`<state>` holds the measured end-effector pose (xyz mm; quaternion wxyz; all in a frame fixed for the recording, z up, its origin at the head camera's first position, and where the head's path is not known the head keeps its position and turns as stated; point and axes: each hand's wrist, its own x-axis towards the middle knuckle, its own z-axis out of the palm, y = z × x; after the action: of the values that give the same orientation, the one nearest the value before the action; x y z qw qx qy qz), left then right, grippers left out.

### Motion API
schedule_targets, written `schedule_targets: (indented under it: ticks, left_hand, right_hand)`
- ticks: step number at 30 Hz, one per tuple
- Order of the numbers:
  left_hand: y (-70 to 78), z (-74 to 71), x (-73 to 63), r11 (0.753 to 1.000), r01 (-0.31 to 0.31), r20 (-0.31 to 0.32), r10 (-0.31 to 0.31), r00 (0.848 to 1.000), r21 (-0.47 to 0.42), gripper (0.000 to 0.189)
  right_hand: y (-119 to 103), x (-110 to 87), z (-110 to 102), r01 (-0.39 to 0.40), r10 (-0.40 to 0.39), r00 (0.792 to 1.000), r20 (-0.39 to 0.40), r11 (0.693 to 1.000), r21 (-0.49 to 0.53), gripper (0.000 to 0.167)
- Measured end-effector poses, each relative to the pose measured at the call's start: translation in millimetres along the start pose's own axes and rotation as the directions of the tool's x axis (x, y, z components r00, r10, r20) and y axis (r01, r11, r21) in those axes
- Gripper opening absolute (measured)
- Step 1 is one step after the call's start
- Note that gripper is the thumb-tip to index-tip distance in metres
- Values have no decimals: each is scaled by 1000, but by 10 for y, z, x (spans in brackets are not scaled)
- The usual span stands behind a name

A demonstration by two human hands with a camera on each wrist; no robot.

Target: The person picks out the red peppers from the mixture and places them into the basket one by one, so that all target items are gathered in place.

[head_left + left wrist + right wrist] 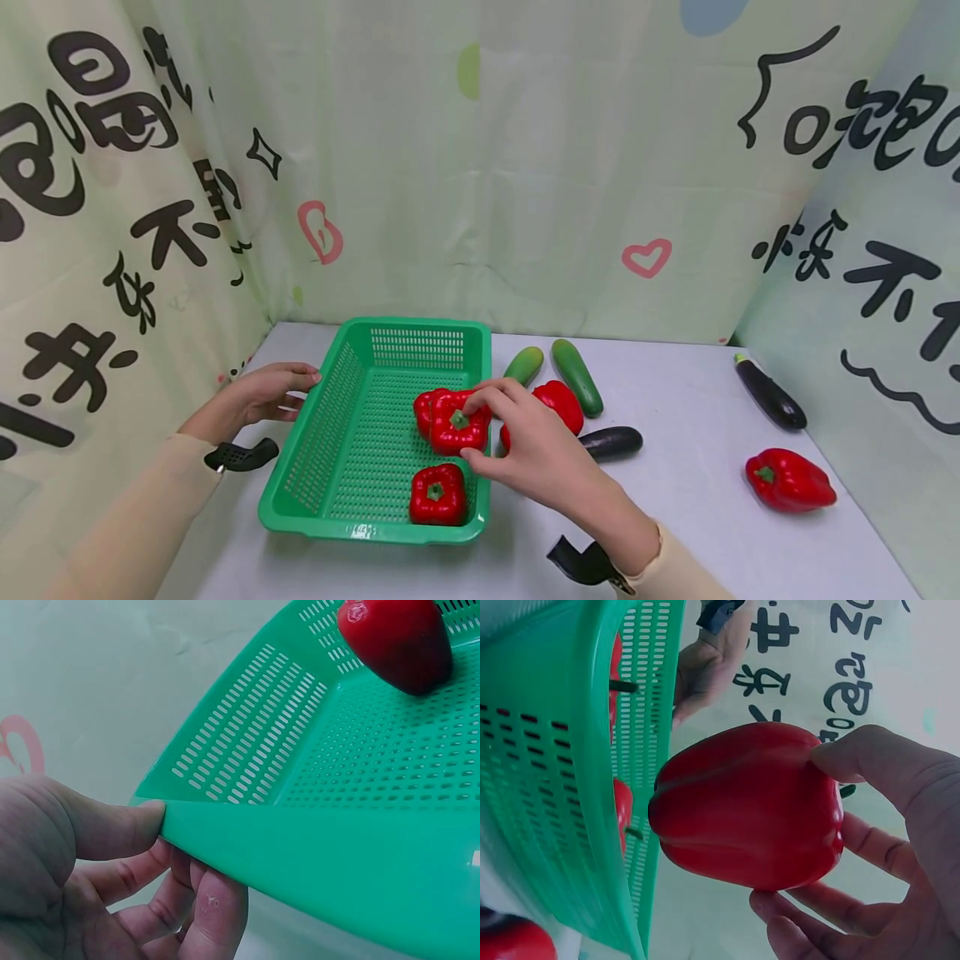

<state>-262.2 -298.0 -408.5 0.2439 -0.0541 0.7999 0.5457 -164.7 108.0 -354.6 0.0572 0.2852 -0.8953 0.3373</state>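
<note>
A red bell pepper (452, 443) is held by my right hand (536, 437) above the right side of the green basket (360, 531). In the right wrist view, the thumb and fingers grip that pepper (750, 810) at its stem end. Inside the basket, one red pepper (423, 408) is partly hidden behind the held one; another red pepper (438, 496) lies in the front right corner. My left hand (273, 392) pinches the basket's left rim. The left wrist view has the thumb above the rim (247, 832) and the fingers below.
Right of the basket are a red pepper (561, 403), two green cucumbers (576, 379) and an eggplant (613, 442), partly hidden by my right hand. Farther right lie another eggplant (772, 396) and a red pepper (791, 481). A printed curtain (525, 192) surrounds the white table (690, 400).
</note>
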Motion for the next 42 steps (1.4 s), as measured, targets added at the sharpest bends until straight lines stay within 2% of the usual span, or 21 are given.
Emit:
schedule_targets:
  ticks: [5,11,20,24,31,37,42]
  left_hand:
    - [-4,5,9,1000,10,-7,-10,1000,-9,29]
    - [13,-10,-7,1000,15,1,-15,1000,2,28]
    - [-5,4,7,1000,16,2,-16,1000,2,37]
    - [-10,-5,4,1000,25,-5,-25,1000,10,40]
    - [-6,-4,-10,1000,27,0,-27,1000,12,41]
    - [-12,9,-12,1000,19,1,-19,1000,7,38]
    - [-5,5,-2,1000,20,5,-20,1000,4,38]
  right_hand:
    - [-46,66,133,25,-25,999,27,999,28,38]
    - [-82,122,307,8,-15,994,105,998,66,38]
    - [-103,118,560,-5,-24,979,202,990,141,39]
    - [-107,104,645,26,-49,975,218,994,109,39]
    - [-130,130,765,112,-100,964,246,993,-36,38]
    - [-127,122,857,104,-81,960,267,992,-73,43]
    - [-129,120,925,154,-126,956,266,984,-89,40]
